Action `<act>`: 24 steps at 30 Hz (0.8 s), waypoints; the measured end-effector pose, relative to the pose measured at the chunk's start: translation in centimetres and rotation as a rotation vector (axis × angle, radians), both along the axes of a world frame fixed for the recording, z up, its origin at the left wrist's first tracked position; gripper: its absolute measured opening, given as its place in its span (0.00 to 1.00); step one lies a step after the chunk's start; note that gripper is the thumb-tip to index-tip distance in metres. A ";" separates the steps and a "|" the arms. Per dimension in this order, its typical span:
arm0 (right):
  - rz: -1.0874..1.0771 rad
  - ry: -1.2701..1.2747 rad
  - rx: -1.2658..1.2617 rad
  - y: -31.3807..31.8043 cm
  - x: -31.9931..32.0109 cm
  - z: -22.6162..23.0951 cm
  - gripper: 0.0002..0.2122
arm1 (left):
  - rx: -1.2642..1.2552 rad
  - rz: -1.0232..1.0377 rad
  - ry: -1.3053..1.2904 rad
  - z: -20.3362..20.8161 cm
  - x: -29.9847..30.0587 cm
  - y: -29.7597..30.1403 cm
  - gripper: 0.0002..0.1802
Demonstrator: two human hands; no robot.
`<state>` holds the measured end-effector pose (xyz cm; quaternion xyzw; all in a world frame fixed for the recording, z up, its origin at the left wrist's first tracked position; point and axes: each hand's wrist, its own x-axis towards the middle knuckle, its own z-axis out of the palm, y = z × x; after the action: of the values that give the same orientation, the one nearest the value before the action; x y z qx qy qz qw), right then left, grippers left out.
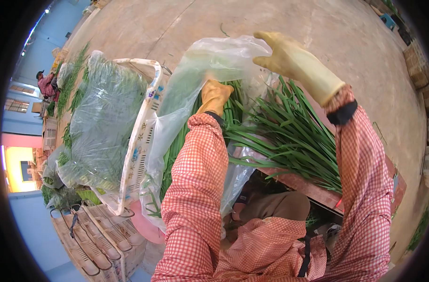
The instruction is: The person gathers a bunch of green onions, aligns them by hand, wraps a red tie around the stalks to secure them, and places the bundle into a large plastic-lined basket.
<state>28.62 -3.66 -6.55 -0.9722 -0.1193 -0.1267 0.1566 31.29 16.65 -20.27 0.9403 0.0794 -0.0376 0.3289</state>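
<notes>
A clear plastic bag (pixel 199 56) lies spread in front of me, with long green chives (pixel 177 150) inside it. My left hand (pixel 213 96), in an orange-yellow rubber glove, is closed over the chives within the bag. Its fingertips are hidden, so what it grips does not show. My right hand (pixel 285 54), in a paler yellow glove, is raised at the far right edge of the bag. Its thumb and fingers are apart, with the bag's edge close to them. A loose bunch of flat-leaved chives (pixel 299 136) lies on a reddish board (pixel 308 188) below my right forearm.
To the left, a white plastic crate (pixel 135 155) holds a full bag of greens (pixel 106 122). Stacked crates (pixel 97 239) stand at lower left. A person (pixel 46 84) sits far left beside more greens. Cartons (pixel 416 63) line the right edge of the concrete floor (pixel 327 33).
</notes>
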 end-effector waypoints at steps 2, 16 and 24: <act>0.179 -0.090 0.068 0.8 -2.0 0.5 0.15 | -0.013 0.014 0.061 0.3 0.0 0.3 0.27; 0.003 0.308 -0.165 6.9 6.4 -14.3 0.17 | -0.201 0.024 0.019 1.6 -1.4 1.8 0.38; 0.242 0.526 0.383 5.4 4.4 -11.3 0.22 | -0.312 0.051 0.013 1.6 -2.7 0.9 0.34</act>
<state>33.05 1.72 -17.82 -0.9033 -0.1633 0.1278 0.3755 28.55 17.53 -18.64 0.8752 0.0986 -0.0470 0.4713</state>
